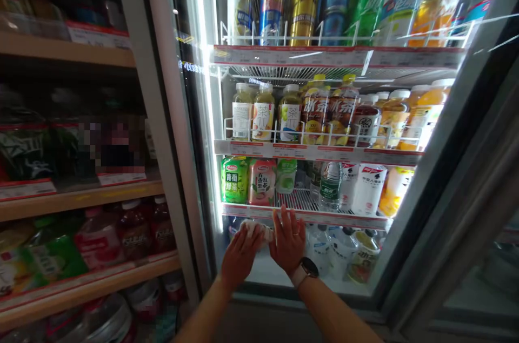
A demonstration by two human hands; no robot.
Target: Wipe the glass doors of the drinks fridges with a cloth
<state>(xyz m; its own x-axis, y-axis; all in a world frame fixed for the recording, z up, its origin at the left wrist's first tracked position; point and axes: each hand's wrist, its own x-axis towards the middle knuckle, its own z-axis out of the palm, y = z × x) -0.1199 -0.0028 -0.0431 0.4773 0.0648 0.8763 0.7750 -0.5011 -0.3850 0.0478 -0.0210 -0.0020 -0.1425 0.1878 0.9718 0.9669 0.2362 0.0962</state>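
A closed glass door (263, 275) fronts a lit drinks cooler. Against its lower part, my left hand (239, 256) presses a crumpled white cloth (253, 228), its fingers lying over the cloth. Just to the right, my right hand (288, 240) is spread on the glass with its fingers stretched out, holding nothing; its fingertips reach the level of a shelf edge. A ring and a watch (308, 267) are on that side. The cloth's right end lies close to my right hand; whether they touch is not clear.
Behind the glass stand cans (239, 11), tea bottles (290, 113), a green carton (235, 180) and a water bottle (330, 186) on wire shelves. At the left is an open wooden shelf unit (81, 197) with bottles. The cooler's dark door frame (430, 143) slants along the right.
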